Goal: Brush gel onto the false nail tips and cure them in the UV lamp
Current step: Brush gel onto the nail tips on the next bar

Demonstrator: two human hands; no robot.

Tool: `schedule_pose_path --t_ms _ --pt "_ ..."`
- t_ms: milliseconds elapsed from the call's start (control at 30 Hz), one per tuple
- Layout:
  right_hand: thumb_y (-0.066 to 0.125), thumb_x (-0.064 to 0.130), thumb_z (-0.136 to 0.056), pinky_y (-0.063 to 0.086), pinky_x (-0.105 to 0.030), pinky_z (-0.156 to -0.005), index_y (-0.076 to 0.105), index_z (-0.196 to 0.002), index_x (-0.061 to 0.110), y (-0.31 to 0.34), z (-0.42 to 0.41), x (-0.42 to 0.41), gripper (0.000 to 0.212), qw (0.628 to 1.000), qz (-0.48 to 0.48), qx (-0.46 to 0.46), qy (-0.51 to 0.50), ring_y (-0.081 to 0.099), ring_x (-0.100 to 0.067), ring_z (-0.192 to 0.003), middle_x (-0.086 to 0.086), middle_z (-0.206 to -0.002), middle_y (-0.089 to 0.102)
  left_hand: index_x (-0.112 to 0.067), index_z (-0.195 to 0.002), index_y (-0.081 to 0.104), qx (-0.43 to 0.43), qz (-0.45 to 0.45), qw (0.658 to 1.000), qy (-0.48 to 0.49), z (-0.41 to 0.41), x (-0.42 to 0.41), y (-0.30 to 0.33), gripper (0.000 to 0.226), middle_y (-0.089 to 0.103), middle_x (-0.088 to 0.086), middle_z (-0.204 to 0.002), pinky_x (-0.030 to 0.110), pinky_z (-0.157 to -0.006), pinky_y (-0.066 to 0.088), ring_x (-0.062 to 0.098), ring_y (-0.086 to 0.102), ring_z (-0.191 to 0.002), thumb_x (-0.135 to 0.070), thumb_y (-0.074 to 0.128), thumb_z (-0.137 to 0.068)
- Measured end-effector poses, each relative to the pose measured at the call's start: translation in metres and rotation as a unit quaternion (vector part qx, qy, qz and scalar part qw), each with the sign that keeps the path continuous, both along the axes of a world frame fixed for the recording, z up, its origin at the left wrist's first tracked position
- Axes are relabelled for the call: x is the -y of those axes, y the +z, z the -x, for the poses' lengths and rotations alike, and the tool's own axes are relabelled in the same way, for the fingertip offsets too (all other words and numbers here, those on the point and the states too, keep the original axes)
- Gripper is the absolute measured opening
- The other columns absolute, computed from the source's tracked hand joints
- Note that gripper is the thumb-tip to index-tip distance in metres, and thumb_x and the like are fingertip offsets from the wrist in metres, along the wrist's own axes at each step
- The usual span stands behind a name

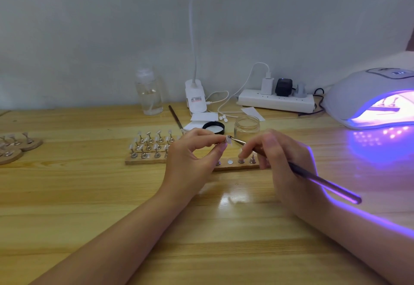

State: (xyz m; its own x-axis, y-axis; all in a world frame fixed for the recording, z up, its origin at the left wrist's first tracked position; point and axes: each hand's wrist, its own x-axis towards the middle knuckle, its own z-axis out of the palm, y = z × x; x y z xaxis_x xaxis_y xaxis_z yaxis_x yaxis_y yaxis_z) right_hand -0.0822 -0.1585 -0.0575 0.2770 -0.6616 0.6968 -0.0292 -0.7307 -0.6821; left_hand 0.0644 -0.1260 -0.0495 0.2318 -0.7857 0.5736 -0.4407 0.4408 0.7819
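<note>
Between the left hand's (195, 150) pinching fingertips (220, 142), a nail tip (229, 139) on its stand is looking light and smudge-prone, while the right hand (280, 161) is gripping the brush (322, 180), touching it.

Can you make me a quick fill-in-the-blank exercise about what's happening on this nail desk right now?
1. The right hand holds a ____ against the nail tip.
2. The left hand pinches the nail tip's small metal ____.
3. The UV lamp glows ____ inside.
4. The glass jar stands with its black lid ____.

Missing words: brush; stand; purple; off
</note>
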Motion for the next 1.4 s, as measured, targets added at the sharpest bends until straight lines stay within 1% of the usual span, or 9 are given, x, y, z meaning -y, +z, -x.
schedule_pose_path --t_ms 67,233,467,567,767,933,1033,1167,1400 --pt "0.031 0.037 -0.089 0.037 -0.01 -0.059 0.062 -0.072 0.017 -0.001 0.0 0.001 0.041 1.0 -0.008 -0.018 -0.008 0.055 0.0 -0.061 0.017 -0.062 0.058 -0.012 -0.088 0.071 -0.001 0.0 1.0 -0.004 0.0 0.0 0.0 0.019 0.065 0.008 -0.082 0.001 -0.058 0.041 -0.005 0.056 -0.074 0.002 0.07 -0.074" --pt "0.031 0.036 -0.09 0.037 -0.007 -0.059 0.061 -0.064 0.018 -0.003 0.002 0.002 0.043 0.999 -0.028 0.017 0.015 0.056 -0.001 -0.057 -0.001 -0.059 0.063 -0.011 -0.082 0.073 -0.006 -0.003 1.0 0.004 -0.001 -0.001 0.0 0.012 0.067 0.006 -0.081 0.002 -0.056 0.04 -0.001 0.055 -0.076 -0.001 0.07 -0.075" --pt "0.03 0.036 -0.089 0.037 -0.012 -0.054 0.061 -0.067 0.012 -0.002 0.002 0.008 0.045 0.995 -0.054 0.084 -0.007 0.046 -0.007 -0.053 -0.001 -0.065 0.065 -0.019 -0.07 0.071 -0.045 -0.035 0.998 -0.021 0.0 0.0 0.0 0.013 0.067 -0.013 -0.067 0.002 -0.059 0.041 -0.008 0.06 -0.068 -0.007 0.073 -0.073" --pt "0.031 0.039 -0.088 0.037 -0.012 -0.053 0.061 -0.067 0.015 -0.001 0.002 0.01 0.044 0.993 -0.066 0.099 -0.015 0.045 -0.011 -0.052 -0.005 -0.066 0.065 -0.023 -0.069 0.071 -0.015 -0.068 0.997 -0.028 -0.003 0.001 -0.002 0.016 0.065 -0.017 -0.061 0.003 -0.065 0.04 -0.008 0.059 -0.066 -0.008 0.074 -0.072" --pt "0.031 0.039 -0.088 0.037 -0.012 -0.051 0.061 -0.07 0.011 0.0 0.0 0.011 0.045 0.992 -0.068 0.101 -0.015 0.044 -0.012 -0.05 -0.005 -0.066 0.065 -0.02 -0.069 0.07 0.02 -0.088 0.996 -0.027 -0.002 0.004 -0.002 0.013 0.067 -0.014 -0.072 0.0 -0.069 0.038 -0.011 0.058 -0.074 -0.008 0.074 -0.073" --pt "0.031 0.04 -0.088 0.037 -0.012 -0.051 0.06 -0.07 0.012 -0.001 0.0 0.011 0.044 0.992 -0.077 0.103 -0.011 0.043 -0.012 -0.05 -0.003 -0.064 0.065 -0.018 -0.07 0.07 0.057 -0.089 0.994 -0.029 -0.003 0.007 -0.003 0.011 0.067 -0.01 -0.074 0.001 -0.068 0.037 0.003 0.057 -0.078 -0.008 0.073 -0.074" --pt "0.032 0.04 -0.088 0.037 -0.012 -0.051 0.06 -0.069 0.013 -0.001 0.0 0.011 0.044 0.992 -0.077 0.097 -0.011 0.044 -0.012 -0.051 -0.004 -0.064 0.065 -0.023 -0.081 0.068 0.066 -0.102 0.992 -0.024 -0.005 0.009 -0.004 0.016 0.065 -0.013 -0.07 0.001 -0.067 0.036 0.002 0.056 -0.076 -0.012 0.075 -0.073" --pt "0.031 0.04 -0.088 0.036 -0.011 -0.052 0.06 -0.066 0.015 -0.002 -0.001 0.011 0.044 0.993 -0.078 0.091 -0.012 0.043 -0.01 -0.051 -0.002 -0.062 0.065 -0.028 -0.109 0.057 0.078 -0.122 0.989 -0.018 -0.006 0.013 -0.008 0.045 0.064 -0.018 -0.068 0.001 -0.065 0.033 -0.006 0.055 -0.077 -0.019 0.078 -0.07" --pt "0.035 0.032 -0.092 0.037 -0.011 -0.053 0.061 -0.068 0.018 -0.002 0.001 0.012 0.038 0.995 -0.08 0.062 -0.023 0.047 -0.008 -0.053 0.001 -0.064 0.066 -0.029 -0.116 0.053 0.101 -0.131 0.986 -0.012 -0.007 0.016 -0.012 0.053 0.065 -0.018 -0.07 -0.001 -0.065 0.03 -0.014 0.051 -0.077 -0.024 0.078 -0.07"
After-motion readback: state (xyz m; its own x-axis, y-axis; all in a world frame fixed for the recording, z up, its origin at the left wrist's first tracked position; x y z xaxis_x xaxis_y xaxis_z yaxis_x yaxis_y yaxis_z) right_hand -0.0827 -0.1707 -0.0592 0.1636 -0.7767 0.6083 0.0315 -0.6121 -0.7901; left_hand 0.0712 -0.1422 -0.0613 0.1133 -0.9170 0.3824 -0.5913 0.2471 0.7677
